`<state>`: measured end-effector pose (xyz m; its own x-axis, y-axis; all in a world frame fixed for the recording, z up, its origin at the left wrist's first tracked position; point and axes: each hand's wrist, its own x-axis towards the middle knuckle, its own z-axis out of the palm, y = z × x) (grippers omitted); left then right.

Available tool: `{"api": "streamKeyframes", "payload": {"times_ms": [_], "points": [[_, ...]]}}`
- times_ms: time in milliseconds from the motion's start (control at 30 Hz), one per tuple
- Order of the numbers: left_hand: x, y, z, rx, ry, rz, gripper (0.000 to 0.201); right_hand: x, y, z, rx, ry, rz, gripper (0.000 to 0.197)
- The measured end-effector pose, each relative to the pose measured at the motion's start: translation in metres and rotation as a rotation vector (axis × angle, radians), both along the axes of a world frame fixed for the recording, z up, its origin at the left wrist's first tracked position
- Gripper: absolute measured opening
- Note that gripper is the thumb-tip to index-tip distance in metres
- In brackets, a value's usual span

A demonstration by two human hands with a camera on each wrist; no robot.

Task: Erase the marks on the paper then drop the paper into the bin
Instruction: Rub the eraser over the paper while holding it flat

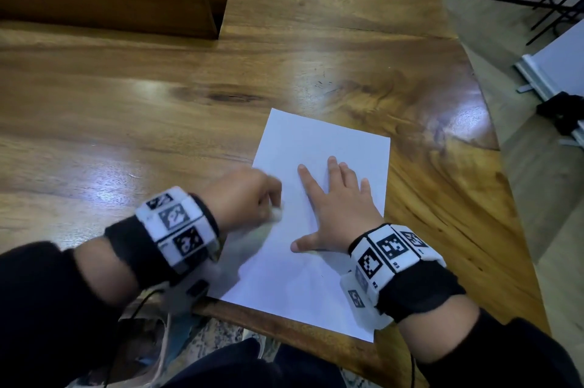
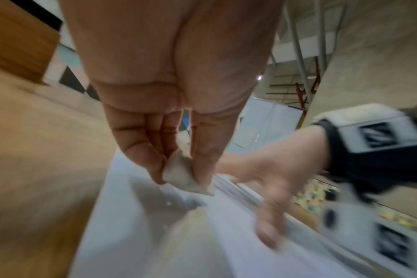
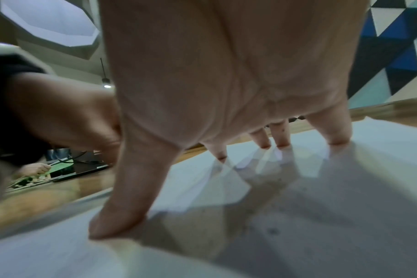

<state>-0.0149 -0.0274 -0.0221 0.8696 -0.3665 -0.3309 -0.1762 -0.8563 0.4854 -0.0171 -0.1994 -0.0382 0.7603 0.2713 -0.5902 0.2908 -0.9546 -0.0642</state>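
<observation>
A white sheet of paper (image 1: 319,223) lies flat on the wooden table (image 1: 158,103), near its front right edge. My right hand (image 1: 335,210) presses on the paper with spread, straight fingers (image 3: 282,139). My left hand (image 1: 246,198) is blurred at the paper's left edge and pinches a small white eraser (image 2: 183,175) between thumb and fingertips, its lower end just above the paper (image 2: 136,216). The same eraser (image 1: 276,214) shows as a pale smear in the head view. I can make out no marks on the sheet.
A long brown wooden box (image 1: 120,5) stands at the back left of the table. The table's right edge (image 1: 493,141) curves away beside the paper, with floor and black metal legs (image 1: 562,8) beyond. My lap sits below the front edge.
</observation>
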Motion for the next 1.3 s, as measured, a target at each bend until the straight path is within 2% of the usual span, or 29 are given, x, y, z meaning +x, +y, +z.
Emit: {"api": "streamKeyframes", "payload": {"times_ms": [100, 167, 267, 367, 433, 467, 567, 633, 767, 833, 933, 1000, 1067, 1133, 1233, 1300], "points": [[0.034, -0.009, 0.003, -0.029, -0.065, 0.121, 0.014, 0.000, 0.003, 0.000, -0.032, -0.004, 0.009, 0.126], [0.043, -0.019, 0.001, 0.005, -0.069, 0.106, 0.014, 0.000, 0.002, 0.000, -0.036, -0.006, 0.009, 0.125], [0.026, -0.014, -0.005, 0.021, -0.073, 0.055, 0.012, 0.000, 0.002, 0.000, -0.033, 0.002, 0.005, 0.125], [-0.004, -0.001, -0.006, 0.067, 0.068, -0.124, 0.007, 0.001, 0.002, -0.001, -0.030, 0.004, -0.001, 0.126], [-0.006, 0.001, -0.002, 0.093, 0.178, -0.169, 0.008, 0.001, 0.003, -0.001, -0.031, 0.000, -0.002, 0.126], [0.001, -0.001, 0.000, 0.091, 0.162, -0.156, 0.007, 0.001, 0.003, -0.001, -0.034, -0.002, 0.001, 0.126], [0.028, -0.009, -0.001, 0.047, -0.056, -0.008, 0.006, 0.001, 0.004, -0.001, -0.042, -0.002, 0.005, 0.126], [0.029, -0.009, -0.005, 0.041, -0.100, 0.023, 0.005, 0.001, 0.005, 0.000, -0.043, 0.006, 0.004, 0.127], [0.000, 0.004, -0.005, 0.123, 0.110, -0.150, 0.022, 0.001, 0.005, 0.001, -0.034, 0.015, -0.003, 0.127], [0.003, 0.004, -0.002, 0.150, 0.172, -0.167, 0.028, 0.001, 0.005, 0.001, -0.035, 0.016, -0.005, 0.127], [0.024, -0.006, 0.000, 0.092, 0.045, -0.072, 0.002, 0.001, 0.005, 0.002, -0.032, 0.016, -0.003, 0.126], [0.030, -0.010, -0.005, 0.076, -0.031, -0.018, 0.006, 0.001, 0.005, 0.002, -0.034, 0.017, -0.002, 0.126], [0.017, -0.007, -0.010, 0.080, -0.069, -0.022, 0.002, 0.001, 0.005, 0.002, -0.037, 0.016, -0.001, 0.126], [-0.004, 0.002, -0.012, 0.072, -0.010, -0.085, 0.004, 0.001, 0.005, 0.001, -0.036, 0.015, -0.003, 0.126], [-0.016, 0.007, -0.005, 0.105, 0.188, -0.177, 0.011, 0.001, 0.005, 0.001, -0.037, 0.019, -0.003, 0.126], [-0.002, 0.002, 0.000, 0.110, 0.185, -0.162, 0.005, 0.001, 0.005, 0.002, -0.037, 0.015, 0.000, 0.126]]}}
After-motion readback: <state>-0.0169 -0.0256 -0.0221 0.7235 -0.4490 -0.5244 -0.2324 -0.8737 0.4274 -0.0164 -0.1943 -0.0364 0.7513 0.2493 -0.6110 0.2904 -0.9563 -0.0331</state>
